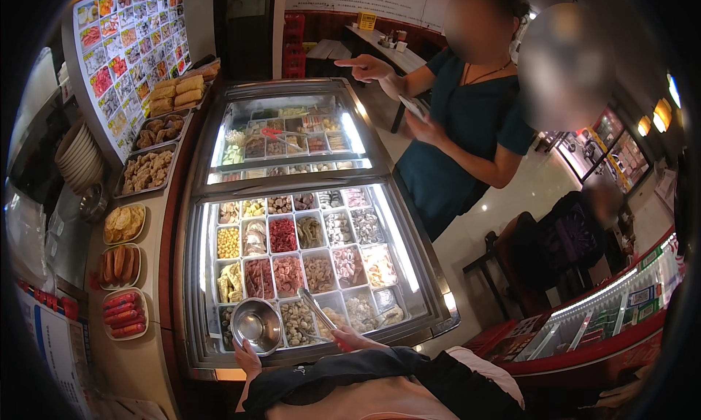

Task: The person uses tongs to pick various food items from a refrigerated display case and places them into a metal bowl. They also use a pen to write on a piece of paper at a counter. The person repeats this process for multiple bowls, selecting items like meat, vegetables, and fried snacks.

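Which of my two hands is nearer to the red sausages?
Left. Your left hand, holding the metal bowl, is to the right of the red sausages; your right hand, holding the tongs, is farther to the right.

From my remote seat I counted two bare hands, the left hand (248, 359) and the right hand (352, 339), at the bottom centre; one round silver metal bowl (256, 325); one pair of silver metal tongs (317, 307) there and one red pair of tongs (273, 134) at upper centre. Three oval white plates (130, 337) stood left of centre; at least two rectangular metal trays (143, 193) stood upper left.
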Demonstrator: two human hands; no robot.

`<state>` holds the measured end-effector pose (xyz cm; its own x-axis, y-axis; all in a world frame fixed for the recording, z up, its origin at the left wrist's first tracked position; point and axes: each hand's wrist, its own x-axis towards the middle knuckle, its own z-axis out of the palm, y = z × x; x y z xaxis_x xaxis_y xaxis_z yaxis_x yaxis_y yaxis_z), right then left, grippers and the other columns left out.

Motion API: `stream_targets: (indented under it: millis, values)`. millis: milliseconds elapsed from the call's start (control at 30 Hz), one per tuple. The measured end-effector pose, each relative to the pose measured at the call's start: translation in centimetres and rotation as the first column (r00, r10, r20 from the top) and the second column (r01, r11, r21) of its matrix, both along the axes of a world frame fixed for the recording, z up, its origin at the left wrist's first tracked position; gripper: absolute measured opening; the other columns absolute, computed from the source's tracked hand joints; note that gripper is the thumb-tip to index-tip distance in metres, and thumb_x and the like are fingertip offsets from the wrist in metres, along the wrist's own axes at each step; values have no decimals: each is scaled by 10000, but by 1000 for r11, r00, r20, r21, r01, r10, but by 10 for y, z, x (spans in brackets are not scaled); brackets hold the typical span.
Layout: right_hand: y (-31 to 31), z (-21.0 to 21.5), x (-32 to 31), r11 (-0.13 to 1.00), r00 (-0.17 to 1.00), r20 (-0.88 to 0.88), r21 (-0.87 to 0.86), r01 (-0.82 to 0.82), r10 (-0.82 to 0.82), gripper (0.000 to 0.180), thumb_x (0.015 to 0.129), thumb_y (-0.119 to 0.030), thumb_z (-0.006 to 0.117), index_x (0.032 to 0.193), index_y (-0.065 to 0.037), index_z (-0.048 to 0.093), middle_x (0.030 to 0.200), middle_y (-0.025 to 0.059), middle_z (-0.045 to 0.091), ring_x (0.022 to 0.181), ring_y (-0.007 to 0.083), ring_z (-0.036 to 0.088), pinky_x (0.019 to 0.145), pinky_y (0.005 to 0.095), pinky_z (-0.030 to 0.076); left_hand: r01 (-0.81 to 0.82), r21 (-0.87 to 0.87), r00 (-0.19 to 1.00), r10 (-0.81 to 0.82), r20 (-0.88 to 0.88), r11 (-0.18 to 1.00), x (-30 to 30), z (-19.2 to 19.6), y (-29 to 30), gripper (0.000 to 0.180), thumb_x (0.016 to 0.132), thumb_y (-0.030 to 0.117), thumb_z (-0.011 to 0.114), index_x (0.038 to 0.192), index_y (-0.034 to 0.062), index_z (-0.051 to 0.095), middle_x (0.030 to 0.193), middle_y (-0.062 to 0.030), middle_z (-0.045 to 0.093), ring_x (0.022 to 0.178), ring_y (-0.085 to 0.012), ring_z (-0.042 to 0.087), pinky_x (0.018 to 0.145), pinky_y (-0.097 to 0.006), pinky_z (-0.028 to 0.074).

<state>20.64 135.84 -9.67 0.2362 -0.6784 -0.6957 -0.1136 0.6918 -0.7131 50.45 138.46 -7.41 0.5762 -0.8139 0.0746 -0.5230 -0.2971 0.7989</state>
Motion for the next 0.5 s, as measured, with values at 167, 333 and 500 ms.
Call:
stream_targets:
  millis: [167,333,500]
  values:
    - [-3,-1,2,1000,999,-24,5,-24,24,354,824,-385,442,765,-38,474,566,32,447,441,103,417,377,229,350,-37,-8,999,37,-3,999,6,-22,2,408,839,262,427,1107,-45,415,816,-266,550,737,-416,521,606,-420,396]
    - [-2,5,1,997,998,66,76,-16,11,351,806,-395,453,711,-57,470,524,28,440,405,106,410,353,233,340,-12,9,1000,12,-16,1000,9,-26,-1,248,814,176,436,998,11,450,801,-228,544,772,-416,500,625,-438,378]
    - [-5,-3,-1,998,996,63,14,-66,65,305,835,-335,455,771,-36,454,606,38,463,465,105,439,391,228,385,25,69,1000,-25,1,997,11,-12,0,319,833,269,422,1027,17,443,765,-244,556,749,-415,524,633,-466,396]
